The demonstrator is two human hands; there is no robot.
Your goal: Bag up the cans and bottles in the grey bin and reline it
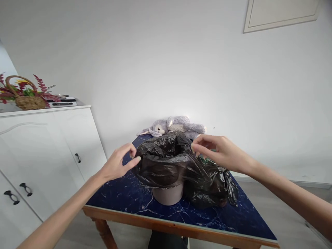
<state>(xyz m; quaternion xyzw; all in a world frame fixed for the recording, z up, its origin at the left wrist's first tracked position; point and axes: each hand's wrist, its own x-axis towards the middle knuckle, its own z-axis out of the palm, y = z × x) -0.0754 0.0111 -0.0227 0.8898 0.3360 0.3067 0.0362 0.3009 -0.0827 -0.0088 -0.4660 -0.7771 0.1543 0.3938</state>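
A black plastic bag point(160, 169) lines a grey-brown bin point(168, 195) on the blue marbled table, its edge folded down over the outside and its mouth open. My left hand point(121, 162) is at the bag's left edge, thumb and fingers apart with nothing visible between them. At the upper right of the bag, my right hand point(216, 150) has its thumb and fingertips close together by the plastic; whether they pinch it is too small to tell. Another black bag point(212, 186), crumpled and bulging, lies right of the bin.
Behind the bin a grey plush rabbit point(178, 124) lies against the wall. The wooden-edged table point(116, 199) stands before me. At left, a white cabinet point(52, 145) carries a wicker basket point(30, 102) of flowers. Something green shows beneath my right hand.
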